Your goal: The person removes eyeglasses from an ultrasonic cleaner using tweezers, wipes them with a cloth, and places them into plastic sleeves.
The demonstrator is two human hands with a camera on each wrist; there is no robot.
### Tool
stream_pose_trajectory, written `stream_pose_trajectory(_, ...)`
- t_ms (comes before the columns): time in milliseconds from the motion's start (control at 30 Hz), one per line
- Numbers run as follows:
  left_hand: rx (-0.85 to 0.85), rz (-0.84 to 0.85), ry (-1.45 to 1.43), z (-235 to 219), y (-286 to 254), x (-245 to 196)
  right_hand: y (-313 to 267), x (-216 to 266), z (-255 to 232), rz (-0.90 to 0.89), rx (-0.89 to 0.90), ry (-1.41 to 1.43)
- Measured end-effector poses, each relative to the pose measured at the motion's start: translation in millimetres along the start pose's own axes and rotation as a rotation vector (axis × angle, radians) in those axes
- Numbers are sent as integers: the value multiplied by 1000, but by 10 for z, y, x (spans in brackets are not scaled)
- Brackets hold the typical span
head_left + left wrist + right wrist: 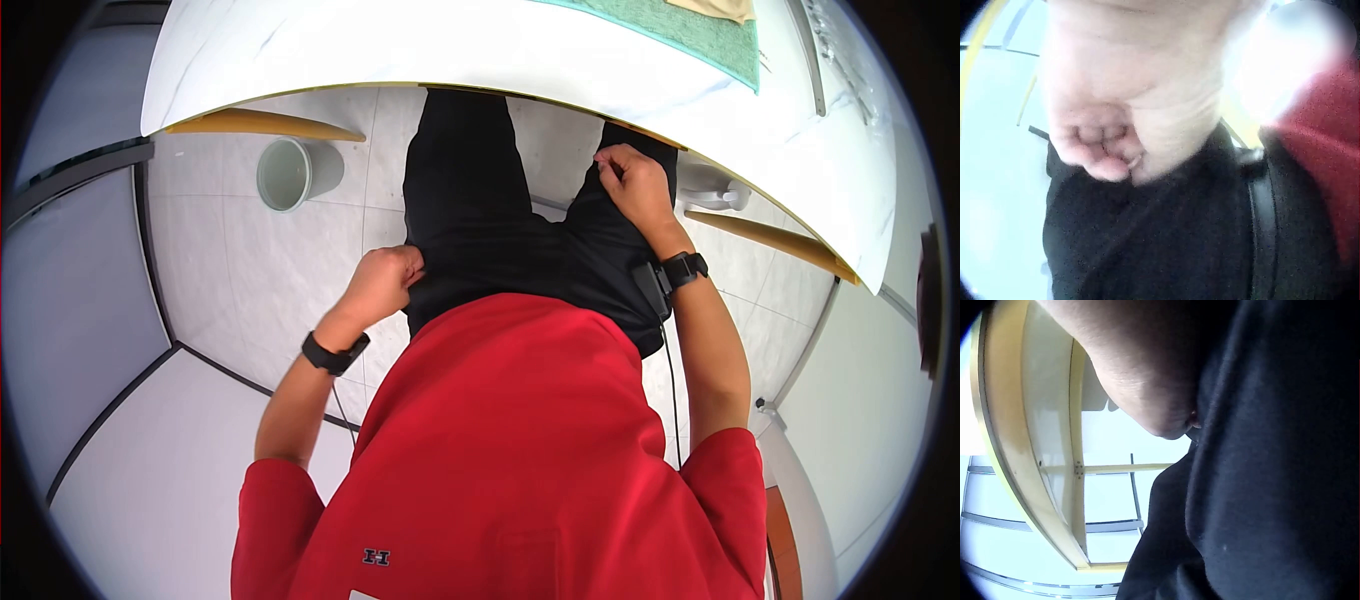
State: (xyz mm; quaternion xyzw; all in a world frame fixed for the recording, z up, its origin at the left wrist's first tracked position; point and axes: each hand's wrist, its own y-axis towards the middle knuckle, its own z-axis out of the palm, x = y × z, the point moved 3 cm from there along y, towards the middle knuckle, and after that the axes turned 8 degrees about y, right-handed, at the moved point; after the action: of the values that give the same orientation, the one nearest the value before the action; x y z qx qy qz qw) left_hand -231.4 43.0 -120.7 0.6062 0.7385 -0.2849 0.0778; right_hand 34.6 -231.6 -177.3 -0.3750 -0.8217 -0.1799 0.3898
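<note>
My left hand (385, 282) rests beside the hip, against the black trousers (480, 250). Its fingers (1104, 140) are loosely curled toward the palm in the left wrist view, with nothing held among them. On the other thigh lies my right hand (636, 185), near the table edge, its fingers bent and relaxed with no object in them. Dark cloth hides most of that hand's fingers in the right wrist view, where the back part of the hand (1147, 394) shows. Both wrists carry black bands.
A white marbled table (350, 45) curves across the front, over the knees. On it lie a green towel (735, 50) and a beige cloth (720, 8). A grey bin (284, 174) stands on the tiled floor at left. A cable (672, 390) hangs by the right hip.
</note>
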Motion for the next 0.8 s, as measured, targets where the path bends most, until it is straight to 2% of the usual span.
stream_pose_trajectory(67,338,18,-86,-121,21,-14,1,-22,1,-15,-9,4)
stream_pose_trajectory(100,343,15,-83,-123,15,-7,-7,-36,8,-11,-8,9)
stream_pose_trajectory(200,311,91,-39,-131,34,-47,-15,-58,-17,13,-20,9)
stream_pose_trajectory(267,214,109,88,-119,11,-128,-21,-60,-30,20,-9,27)
stream_pose_trajectory(367,172,152,222,-86,13,-191,-13,-63,-22,40,5,8)
stream_pose_trajectory(467,137,173,231,-26,27,-176,7,-70,4,39,-16,13)
stream_pose_trajectory(700,50,63,278,68,31,-100,68,-129,64,23,-33,32)
stream_pose_trajectory(800,-41,31,251,115,76,-57,84,-173,65,35,-23,5)
